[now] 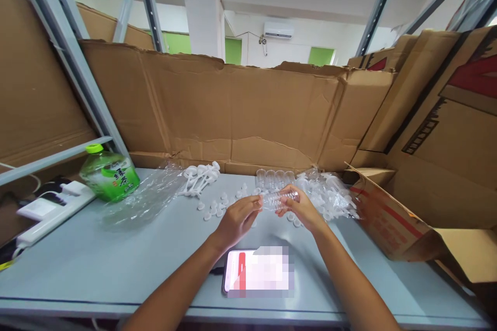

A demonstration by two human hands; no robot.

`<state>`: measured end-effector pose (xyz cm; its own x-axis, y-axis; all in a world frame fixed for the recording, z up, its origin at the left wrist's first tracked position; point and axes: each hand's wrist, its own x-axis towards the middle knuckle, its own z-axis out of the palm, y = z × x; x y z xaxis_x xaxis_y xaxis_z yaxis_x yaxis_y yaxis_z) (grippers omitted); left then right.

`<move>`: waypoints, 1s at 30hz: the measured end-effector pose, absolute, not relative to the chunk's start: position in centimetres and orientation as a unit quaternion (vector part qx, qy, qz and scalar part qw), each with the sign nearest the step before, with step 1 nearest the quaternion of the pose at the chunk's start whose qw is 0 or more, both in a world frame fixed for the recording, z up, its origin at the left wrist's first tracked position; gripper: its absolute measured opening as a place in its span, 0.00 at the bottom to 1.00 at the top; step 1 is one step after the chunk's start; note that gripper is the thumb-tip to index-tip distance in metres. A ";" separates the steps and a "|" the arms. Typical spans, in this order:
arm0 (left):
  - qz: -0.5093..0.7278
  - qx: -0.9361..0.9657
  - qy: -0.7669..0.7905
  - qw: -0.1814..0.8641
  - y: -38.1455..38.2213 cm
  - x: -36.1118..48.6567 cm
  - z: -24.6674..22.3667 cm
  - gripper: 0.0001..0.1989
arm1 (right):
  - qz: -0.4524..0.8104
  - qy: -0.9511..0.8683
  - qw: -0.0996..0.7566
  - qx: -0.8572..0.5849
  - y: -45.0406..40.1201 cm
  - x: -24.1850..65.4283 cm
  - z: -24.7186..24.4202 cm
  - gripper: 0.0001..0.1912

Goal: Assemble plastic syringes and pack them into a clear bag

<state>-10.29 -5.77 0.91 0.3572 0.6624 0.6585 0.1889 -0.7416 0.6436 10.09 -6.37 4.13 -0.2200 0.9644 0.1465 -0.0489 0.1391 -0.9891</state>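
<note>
A clear ribbed plastic bottle (276, 200) lies sideways in the air above the table, between both hands. My right hand (303, 208) wraps its fingers round the right end. At the left end, my left hand (241, 215) is closed with thumb and fingertips pinched against the bottle; whether a small cap sits between them is hidden. Small white plastic caps (213, 208) are scattered on the table behind and beside my left hand. Several more clear bottles (275, 178) stand in a row behind. White pump-like pieces with long stems (201, 178) lie in a heap farther left.
A lit phone (256, 271) lies in front of my hands. To the right are a plastic bag of white parts (330, 194) and an open cardboard box (396, 217). A green drink bottle (112, 176) and a power strip (54, 217) stand left. Cardboard (233, 108) walls the back.
</note>
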 end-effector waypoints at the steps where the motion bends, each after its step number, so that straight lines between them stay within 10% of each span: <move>1: 0.485 0.805 0.260 0.223 -5.8 -10.4 0.8 0.08 | 0.544 -0.560 0.486 -0.393 -6.3 9.9 3.9 0.15; 10: 0.401 0.667 0.317 0.541 -5.2 -10.2 0.7 0.14 | 0.551 -0.529 0.498 -0.411 -6.9 9.6 3.1 0.14; 17: 0.430 0.806 0.303 0.272 -5.9 -10.6 0.7 0.04 | 0.563 -0.515 0.484 -0.429 -6.8 9.6 2.0 0.15; 24: 0.386 0.639 0.315 0.586 -5.7 -10.1 0.6 0.16 | 0.561 -0.516 0.504 -0.407 -7.1 9.6 2.0 0.13; 30: 0.449 0.747 0.321 0.371 -6.0 -10.5 0.4 0.07 | 0.559 -0.511 0.504 -0.415 -7.0 9.6 1.9 0.13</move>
<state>-10.54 -6.03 0.40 0.3905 0.8119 0.4339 0.1457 -0.5199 0.8417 9.62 -7.02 1.92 -0.1469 0.9878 0.0516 -0.1383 0.0311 -0.9899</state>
